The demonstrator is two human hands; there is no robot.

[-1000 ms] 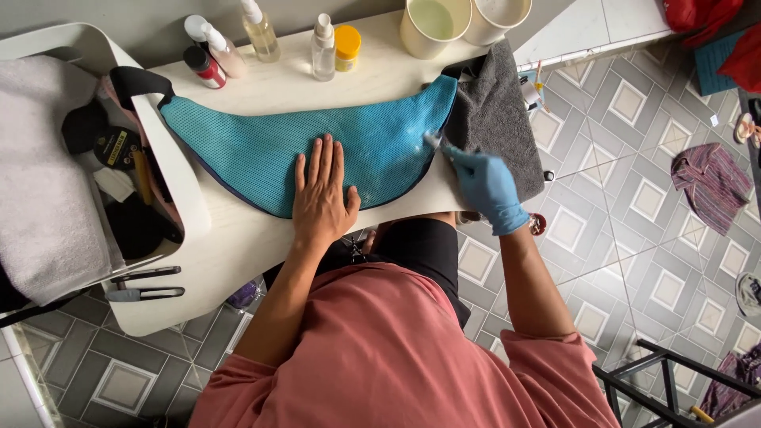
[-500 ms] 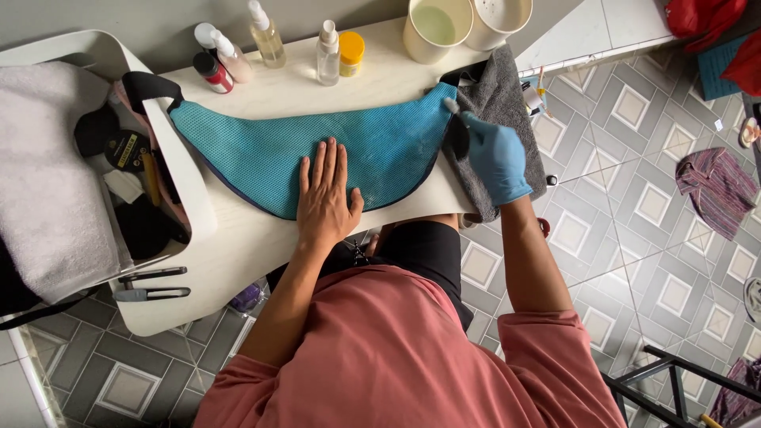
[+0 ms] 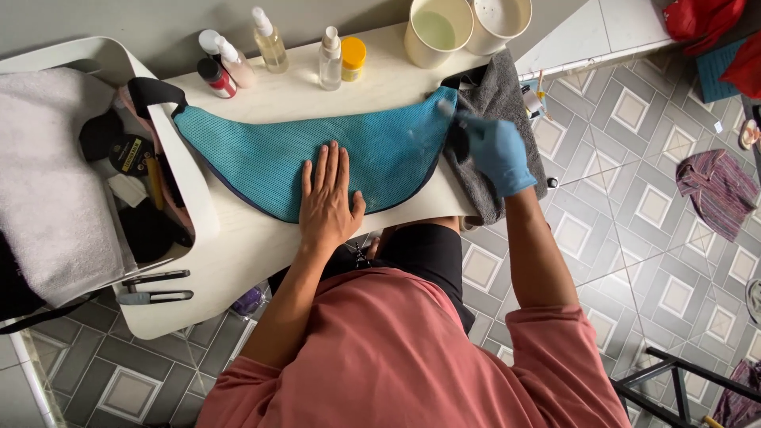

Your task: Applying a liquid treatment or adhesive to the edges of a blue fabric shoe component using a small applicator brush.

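Here, the teal mesh bag (image 3: 261, 158) lies flat across the middle of the white desk (image 3: 230, 261), its long axis running left to right, one tip near the desk's left edge w/ a black strap (image 3: 151, 89) looping off it, the other tip at the right edge. The left hand (image 3: 326, 202) is bare, fingers straight and spread a little, palm pressed flat on the bag's lower middle near the desk's front edge; it grips nothing, just holds the fabric down. The right hand (image 3: 498, 152), in a blue glove, is curled shut around a small tool at the bag's right tip; the tool is mostly hidden, can't tell what kind. Under that hand a grey towel (image 3: 507, 95) drapes over the desk's right edge. Along the back edge: several small bottles (image 3: 269, 40) and a yellow-capped jar (image 3: 353, 57), then two pale cups (image 3: 437, 30) at the back right corner. At the left end a white bin (image 3: 190, 182) holds a white towel (image 3: 47, 182) and dark odds & ends. Black pliers (image 3: 154, 287) lie at the front left corner.
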